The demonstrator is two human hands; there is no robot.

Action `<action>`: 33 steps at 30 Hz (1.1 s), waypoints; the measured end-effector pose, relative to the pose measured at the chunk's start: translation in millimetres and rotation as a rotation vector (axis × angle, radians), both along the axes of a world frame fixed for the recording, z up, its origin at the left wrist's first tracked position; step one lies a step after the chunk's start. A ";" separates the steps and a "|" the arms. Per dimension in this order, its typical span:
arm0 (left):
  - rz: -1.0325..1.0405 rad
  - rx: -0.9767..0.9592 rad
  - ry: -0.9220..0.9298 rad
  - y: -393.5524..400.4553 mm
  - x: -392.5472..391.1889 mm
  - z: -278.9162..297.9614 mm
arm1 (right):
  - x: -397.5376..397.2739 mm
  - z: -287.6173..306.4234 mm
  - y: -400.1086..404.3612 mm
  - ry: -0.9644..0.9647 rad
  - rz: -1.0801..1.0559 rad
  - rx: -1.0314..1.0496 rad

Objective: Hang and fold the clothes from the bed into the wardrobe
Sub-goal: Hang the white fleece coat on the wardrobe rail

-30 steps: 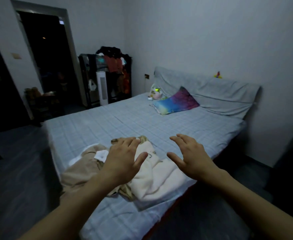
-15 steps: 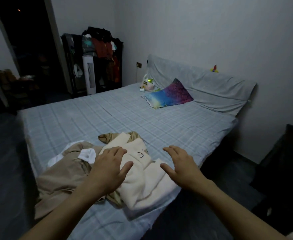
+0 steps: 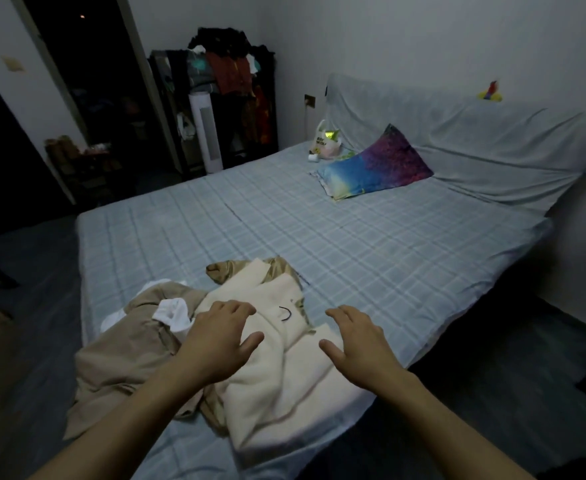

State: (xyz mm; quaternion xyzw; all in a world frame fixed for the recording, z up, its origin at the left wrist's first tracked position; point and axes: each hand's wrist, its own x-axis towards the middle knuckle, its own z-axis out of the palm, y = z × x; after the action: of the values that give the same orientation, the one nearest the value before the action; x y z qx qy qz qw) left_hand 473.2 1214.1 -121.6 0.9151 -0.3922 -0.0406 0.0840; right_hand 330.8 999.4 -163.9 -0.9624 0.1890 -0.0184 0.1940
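Note:
A heap of clothes lies at the near corner of the bed: a cream fleece garment on top, a tan garment to its left, a small white piece between them and a shiny gold fabric at the back. My left hand hovers over the cream garment's left side, fingers spread and bent downward. My right hand hovers over its right edge, fingers relaxed. Neither holds anything. The open wardrobe rack stands in the far corner, stuffed with dark and red clothes.
A colourful pillow and a plastic bag lie near the cloth-covered headboard. A white tower fan stands before the wardrobe. A dark doorway opens at the left. Dark floor surrounds the bed.
Both hands have come down and closer to the cream garment. The view has shifted nearer to the clothes heap.

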 end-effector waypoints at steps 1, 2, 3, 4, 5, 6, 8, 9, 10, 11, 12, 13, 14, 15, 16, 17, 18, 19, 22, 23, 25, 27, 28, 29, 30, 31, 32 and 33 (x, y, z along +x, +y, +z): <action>0.017 -0.008 0.008 -6.0 3.9 -0.8 | 2.8 -4.7 -11.4 0.008 -0.008 0.023; 0.034 -0.009 0.016 -10.5 8.2 -1.8 | 6.2 -8.9 -21.3 0.014 -0.014 0.047; 0.047 -0.005 0.022 -14.0 12.5 -3.6 | 9.8 -13.1 -29.4 0.018 -0.018 0.069; 0.059 0.007 0.022 -17.0 17.4 -6.5 | 13.4 -16.9 -35.8 0.020 -0.018 0.083; 0.067 0.018 0.015 -19.8 23.6 -9.7 | 17.6 -20.6 -41.0 0.024 -0.016 0.095; 0.077 0.029 0.010 -22.9 30.1 -11.9 | 22.0 -24.0 -45.3 0.029 -0.014 0.105; 0.089 0.040 0.019 -28.9 45.1 -17.1 | 32.2 -31.4 -51.4 0.039 -0.020 0.134; 0.091 0.039 0.031 -31.4 53.4 -21.6 | 37.5 -36.3 -53.3 0.043 -0.026 0.151; 0.092 0.044 0.039 -34.3 57.1 -24.3 | 39.1 -38.9 -54.0 0.047 -0.030 0.164; 0.092 0.051 0.046 -36.6 64.3 -28.8 | 44.2 -42.3 -54.4 0.056 -0.030 0.174; 0.094 0.060 0.060 -38.7 75.2 -34.4 | 53.4 -46.8 -54.9 0.068 -0.028 0.182; 0.091 0.064 0.071 -40.0 85.6 -40.7 | 62.0 -50.4 -55.0 0.080 -0.026 0.185; 0.087 0.069 0.086 -40.5 97.4 -47.0 | 72.0 -53.5 -55.1 0.088 -0.025 0.184; 0.079 0.069 0.091 -40.0 110.7 -54.3 | 83.2 -56.4 -55.9 0.093 -0.030 0.181; 0.073 0.072 0.097 -38.8 124.2 -60.7 | 94.4 -58.2 -56.8 0.097 -0.042 0.179; 0.069 0.065 0.099 -37.5 138.1 -67.5 | 106.0 -59.3 -57.9 0.101 -0.060 0.180; 0.071 0.053 0.105 -36.0 151.4 -74.0 | 117.5 -60.8 -58.5 0.103 -0.076 0.182; 0.065 0.039 0.108 -35.0 165.4 -81.1 | 128.9 -63.5 -58.7 0.106 -0.089 0.182; 0.040 0.023 0.120 -37.6 206.6 -100.8 | 161.4 -77.1 -56.5 0.130 -0.105 0.170; 0.038 0.021 0.135 -39.1 217.9 -107.3 | 169.9 -83.2 -54.6 0.137 -0.107 0.175; 0.029 0.024 0.168 -42.1 234.6 -120.2 | 182.9 -97.6 -49.6 0.161 -0.104 0.189; 0.014 0.049 0.196 -45.0 247.7 -134.2 | 194.0 -111.9 -44.1 0.198 -0.106 0.207; 0.001 0.069 0.211 -46.3 254.0 -141.3 | 199.5 -119.3 -42.1 0.208 -0.115 0.221; -0.011 0.090 0.222 -47.6 260.7 -149.4 | 205.2 -128.4 -41.0 0.215 -0.130 0.240; -0.020 0.110 0.227 -49.2 267.8 -157.3 | 211.2 -138.3 -40.6 0.223 -0.142 0.255; -0.027 0.128 0.231 -50.8 275.0 -165.0 | 217.0 -148.6 -40.4 0.235 -0.152 0.268; -0.032 0.147 0.238 -52.6 282.0 -172.3 | 222.4 -159.5 -39.5 0.254 -0.165 0.284; -0.036 0.162 0.246 -55.2 289.1 -179.9 | 227.1 -170.2 -38.7 0.276 -0.182 0.301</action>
State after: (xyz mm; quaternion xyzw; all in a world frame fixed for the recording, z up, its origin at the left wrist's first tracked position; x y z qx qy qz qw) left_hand 762.2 1158.9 -301.6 0.8998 -0.3908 -0.1856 0.0566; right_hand 557.9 960.6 -334.1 -0.8951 0.3003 0.1244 0.3051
